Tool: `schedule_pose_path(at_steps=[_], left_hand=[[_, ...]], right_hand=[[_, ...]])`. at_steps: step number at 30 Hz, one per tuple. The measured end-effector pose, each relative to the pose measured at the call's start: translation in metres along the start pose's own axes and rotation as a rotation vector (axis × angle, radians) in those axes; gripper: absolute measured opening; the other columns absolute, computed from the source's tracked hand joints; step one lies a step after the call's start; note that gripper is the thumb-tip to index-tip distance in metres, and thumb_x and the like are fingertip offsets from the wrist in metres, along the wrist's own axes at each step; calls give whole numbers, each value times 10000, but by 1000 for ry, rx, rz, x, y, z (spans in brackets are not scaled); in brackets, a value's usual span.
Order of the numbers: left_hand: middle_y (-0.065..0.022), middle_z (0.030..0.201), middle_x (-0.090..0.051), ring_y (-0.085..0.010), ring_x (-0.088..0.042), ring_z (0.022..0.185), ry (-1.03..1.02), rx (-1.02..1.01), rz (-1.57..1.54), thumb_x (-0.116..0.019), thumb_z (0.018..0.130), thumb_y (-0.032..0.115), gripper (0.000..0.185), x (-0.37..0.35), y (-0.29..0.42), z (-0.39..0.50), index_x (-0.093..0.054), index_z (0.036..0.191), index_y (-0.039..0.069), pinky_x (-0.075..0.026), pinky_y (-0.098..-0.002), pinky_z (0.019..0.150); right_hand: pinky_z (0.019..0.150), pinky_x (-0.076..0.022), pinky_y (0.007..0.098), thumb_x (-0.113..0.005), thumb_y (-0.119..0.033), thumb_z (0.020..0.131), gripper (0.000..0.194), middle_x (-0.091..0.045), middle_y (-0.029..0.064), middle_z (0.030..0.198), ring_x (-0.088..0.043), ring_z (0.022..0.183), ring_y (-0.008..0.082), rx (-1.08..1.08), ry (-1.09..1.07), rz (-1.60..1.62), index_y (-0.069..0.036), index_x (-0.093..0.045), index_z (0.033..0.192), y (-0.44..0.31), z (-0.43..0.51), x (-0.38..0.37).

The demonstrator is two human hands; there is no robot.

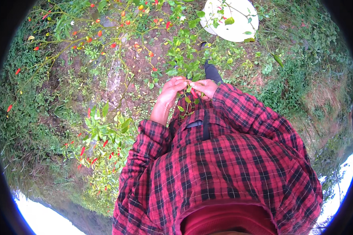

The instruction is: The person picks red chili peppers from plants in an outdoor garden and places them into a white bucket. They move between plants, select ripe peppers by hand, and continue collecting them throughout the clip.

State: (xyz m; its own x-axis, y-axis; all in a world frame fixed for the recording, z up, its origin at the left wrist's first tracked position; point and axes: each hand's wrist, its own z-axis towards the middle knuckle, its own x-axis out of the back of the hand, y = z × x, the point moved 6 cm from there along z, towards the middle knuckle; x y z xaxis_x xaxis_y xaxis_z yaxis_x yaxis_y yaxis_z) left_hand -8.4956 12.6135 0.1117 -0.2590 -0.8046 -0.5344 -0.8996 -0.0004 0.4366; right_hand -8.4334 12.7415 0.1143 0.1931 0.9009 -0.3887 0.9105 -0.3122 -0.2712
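My left hand [172, 90] and my right hand [205, 87] meet in front of my waist, their thumbs and fingertips almost touching. A leafy chili branch [188, 100] runs between them. The left thumb and forefinger pinch a thin stem at its upper part. A ripe red chili pepper [194, 93] hangs point down at my right fingertips, which close around its top end. Leaves and fingers hide exactly where the pepper joins the stem. Green chili foliage [191, 63] spreads just beyond both hands.
A white bucket [239, 22] stands beyond the foliage at the upper right, with leafy twigs crossing in front. Chili branches bearing red and orange peppers [99, 33] reach across the upper left. Another chili bush [106, 138] grows beside my left arm. My dark-clad leg [212, 72] shows past my right hand.
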Motion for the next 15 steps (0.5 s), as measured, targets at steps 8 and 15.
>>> schedule_pose_path(at_steps=[8,15], left_hand=[[-87,881,-597,-130,-557,769,13,24,-112,-582,775,49,209,-13,-4,8,-500,955,-16,-432,-232,693],[-62,732,-586,-112,-529,621,126,45,-73,-559,740,-20,236,-21,-12,13,-444,946,-7,-408,-217,536]], right_hand=[[511,-422,314,-567,-245,756,201,-539,113,582,-536,518,176,648,513,-676,-49,-600,785,-30,-36,-25],[462,-390,240,-526,-156,806,139,-537,37,580,-496,499,74,707,151,-558,-34,-575,763,-63,-76,-17]])
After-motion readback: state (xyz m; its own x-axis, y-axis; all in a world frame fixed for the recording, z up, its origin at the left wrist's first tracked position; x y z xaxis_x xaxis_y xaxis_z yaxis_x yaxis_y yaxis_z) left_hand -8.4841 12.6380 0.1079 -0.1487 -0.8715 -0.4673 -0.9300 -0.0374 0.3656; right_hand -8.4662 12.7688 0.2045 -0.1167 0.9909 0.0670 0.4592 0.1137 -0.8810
